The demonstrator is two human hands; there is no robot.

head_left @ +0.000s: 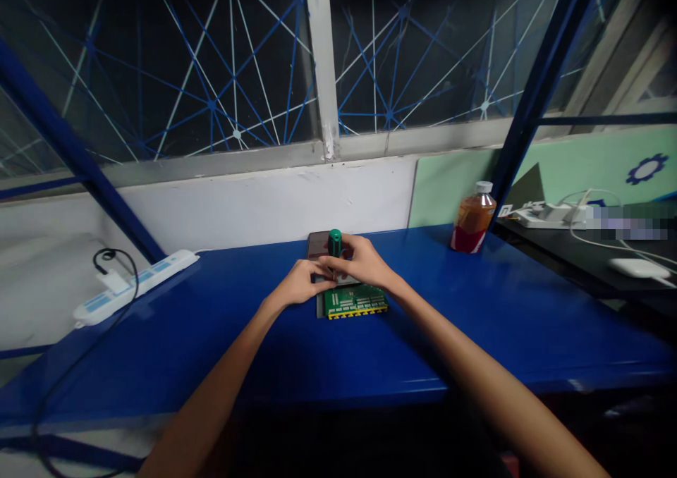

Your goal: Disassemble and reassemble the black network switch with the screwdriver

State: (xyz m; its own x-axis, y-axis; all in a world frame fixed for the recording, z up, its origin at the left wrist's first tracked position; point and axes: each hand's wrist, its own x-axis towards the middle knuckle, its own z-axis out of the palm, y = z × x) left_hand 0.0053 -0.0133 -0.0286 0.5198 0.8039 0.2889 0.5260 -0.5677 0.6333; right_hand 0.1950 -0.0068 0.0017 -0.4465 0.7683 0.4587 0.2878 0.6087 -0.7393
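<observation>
My right hand (364, 259) grips a screwdriver (335, 242) with a green and dark handle, held upright with its tip pointing down. My left hand (301, 282) is closed at the lower end of the screwdriver, thumb and forefinger around its shaft. Whether a small screw is between these fingertips cannot be seen. Under and in front of both hands lies a green circuit board (357, 298) with a row of yellow connectors along its near edge. Behind the board is a dark flat device (317, 244), like a phone or tablet, partly covered by my hands.
Everything lies on a blue table (238, 351) against a white wall. At the left is a white power strip (137, 286) with a black cable. A bottle of orange-red drink (472, 221) stands to the right. Beyond it, a black table (571, 252) holds chargers and white cables.
</observation>
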